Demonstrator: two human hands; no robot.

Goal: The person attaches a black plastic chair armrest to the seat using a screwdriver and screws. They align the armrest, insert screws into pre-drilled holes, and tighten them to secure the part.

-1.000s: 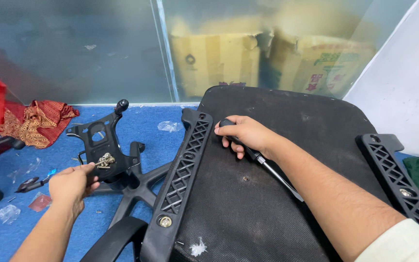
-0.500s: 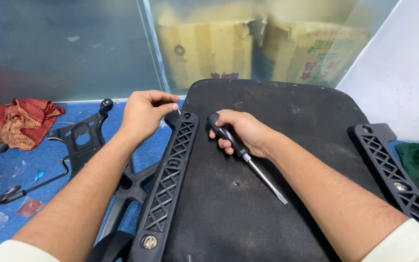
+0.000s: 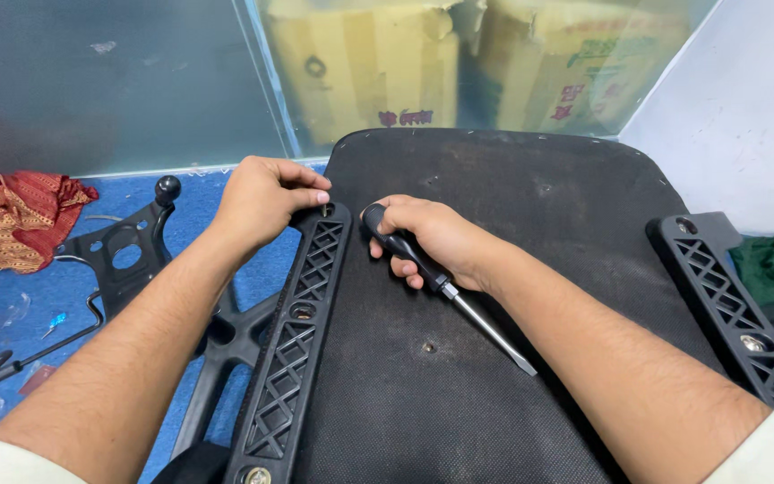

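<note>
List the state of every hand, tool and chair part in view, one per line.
Left hand: fingertips pinched at the top end of the left armrest bracket.
Right hand: closed around the screwdriver, shaft lying on the seat underside.
Left armrest bracket: flat on the seat's edge.
Right armrest bracket: flat on the seat, untouched.
Chair mechanism: on the floor.

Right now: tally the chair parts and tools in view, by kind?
Lattice armrest brackets: 2 (left, right)
Seat base: 1
Screwdriver, in right hand: 1
Tilt mechanism plate: 1
Total: 5
Left hand touches the left bracket's top.
</note>
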